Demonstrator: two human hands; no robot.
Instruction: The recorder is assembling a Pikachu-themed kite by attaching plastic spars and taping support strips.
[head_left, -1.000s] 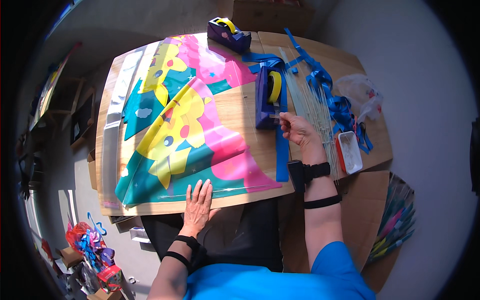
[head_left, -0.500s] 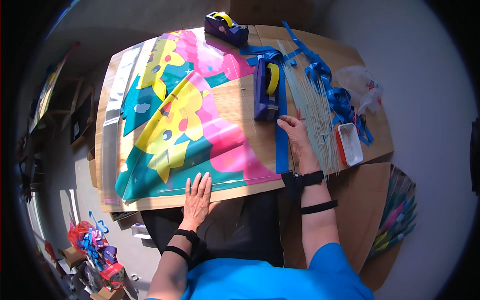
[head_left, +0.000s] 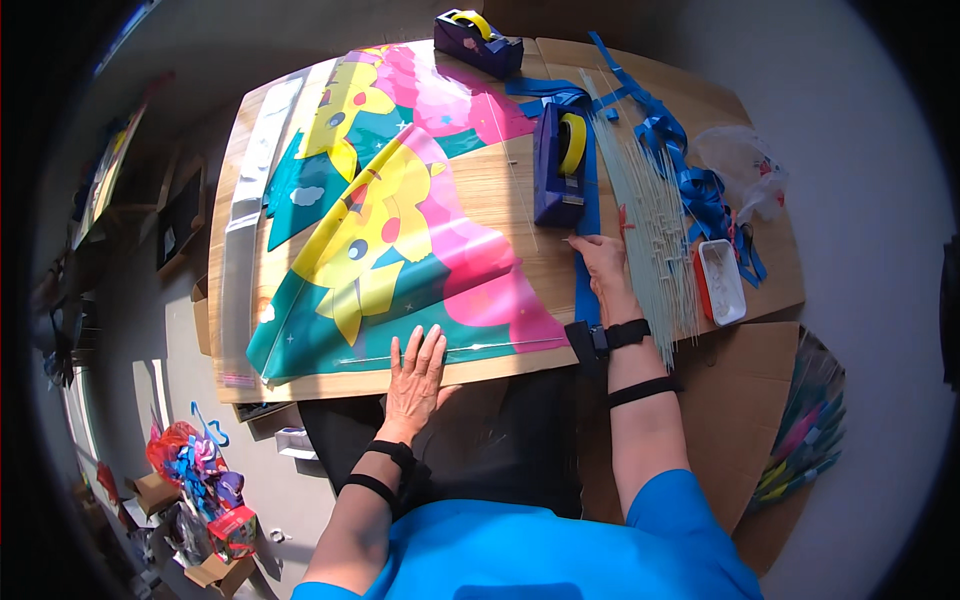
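Observation:
A triangular kite sheet (head_left: pixel 400 270) in teal, pink and yellow with a cartoon figure lies on the wooden table. My left hand (head_left: pixel 414 390) rests flat with fingers stretched on its near edge, beside a thin pale rod (head_left: pixel 490 346) along that edge. My right hand (head_left: pixel 604 266) pinches a tiny pale bit at its fingertips, too small to make out. It hovers just on the near side of a dark purple tape dispenser (head_left: pixel 560 190) with a yellow core, over a blue ribbon strip (head_left: pixel 588 290).
Thin pale rods (head_left: pixel 645 240) lie in a bundle right of my right hand. Beyond them are tangled blue ribbon (head_left: pixel 690 190), a clear plastic bag (head_left: pixel 745 165) and a white-and-red tray (head_left: pixel 722 282). A second dispenser (head_left: pixel 478 45) and another printed sheet (head_left: pixel 310 190) lie farther back.
The whole view has shifted slightly. My right hand has moved a little left and nearer relative to the dispenser, still pinching. My left hand stays on the sheet's edge.

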